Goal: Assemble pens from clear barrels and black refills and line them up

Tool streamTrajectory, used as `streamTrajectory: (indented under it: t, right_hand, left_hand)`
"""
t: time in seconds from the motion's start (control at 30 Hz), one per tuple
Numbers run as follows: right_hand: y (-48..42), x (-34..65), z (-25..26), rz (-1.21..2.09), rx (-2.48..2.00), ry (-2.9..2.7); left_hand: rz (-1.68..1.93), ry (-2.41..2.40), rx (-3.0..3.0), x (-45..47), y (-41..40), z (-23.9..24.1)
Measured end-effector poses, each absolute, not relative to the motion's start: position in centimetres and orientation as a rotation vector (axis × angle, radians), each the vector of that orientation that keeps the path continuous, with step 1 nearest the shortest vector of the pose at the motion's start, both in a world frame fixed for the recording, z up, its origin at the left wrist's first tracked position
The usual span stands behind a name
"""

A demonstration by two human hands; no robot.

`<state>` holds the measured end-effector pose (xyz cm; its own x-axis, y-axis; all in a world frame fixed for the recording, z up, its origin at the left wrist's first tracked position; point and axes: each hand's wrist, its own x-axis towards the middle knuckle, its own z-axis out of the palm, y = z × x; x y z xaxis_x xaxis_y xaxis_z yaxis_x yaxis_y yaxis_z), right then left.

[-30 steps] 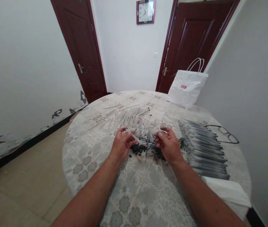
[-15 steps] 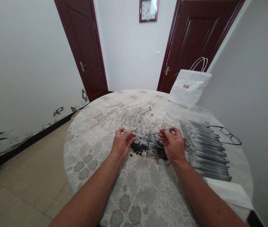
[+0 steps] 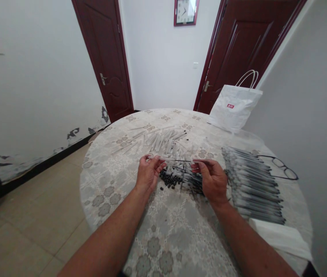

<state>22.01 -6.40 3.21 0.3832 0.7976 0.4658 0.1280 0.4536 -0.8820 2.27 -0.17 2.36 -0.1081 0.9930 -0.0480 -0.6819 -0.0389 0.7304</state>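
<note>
A clear pen barrel (image 3: 169,159) is pinched in my left hand (image 3: 148,173), its open end pointing right. Between finger and thumb, my right hand (image 3: 213,179) grips a thin black pen refill (image 3: 183,161). The refill lies in line with the barrel, and its left end meets or enters the barrel's end; how deep it goes I cannot tell. Below the hands lie small black pen caps (image 3: 169,180) and a heap of dark refills (image 3: 193,181), partly covered by my right hand. Loose clear barrels (image 3: 163,140) are scattered just beyond.
Pens with dark refills (image 3: 257,188) lie in a neat stack on the right, beside eyeglasses (image 3: 284,168). A white paper bag (image 3: 235,107) stands at the back right. Something white and folded (image 3: 281,235) lies at the near right of the round table (image 3: 105,227).
The refill has swung from a slant into line with the barrel, and their ends have come together. My right hand has turned slightly; the whole view has shifted a little.
</note>
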Motion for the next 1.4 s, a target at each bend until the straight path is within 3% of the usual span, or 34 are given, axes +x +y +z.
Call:
streamTrajectory:
  t: [0.43, 0.6, 0.87, 1.07, 1.23, 1.4]
  right_hand:
    - [-7.0, 21.2, 2.7, 0.582, -1.133, -1.67]
    - [-6.8, 21.7, 2.3, 0.67, -1.143, -1.69]
    - [-7.4, 19.9, 2.9, -0.087, -1.28, -2.416]
    - [-7.5, 18.5, 1.3, -0.308, -1.354, -2.599]
    - [-7.5, 18.3, 1.5, -0.203, -1.365, -2.487]
    - [-7.4, 19.3, 2.0, 0.257, -1.284, -1.936]
  left_hand:
    - [0.879, 0.59, 0.774, 2.9, -2.3, 2.9]
    - [0.872, 0.561, 0.712, 2.7, -2.3, 3.0]
    - [1.259, 0.646, 0.475, 2.4, -1.0, 2.9]
    - [1.304, 0.65, 0.521, 2.7, -1.2, 2.9]
    - [1.298, 0.653, 0.547, 2.7, -1.2, 2.8]
    - [1.271, 0.638, 0.588, 3.0, -1.5, 2.8]
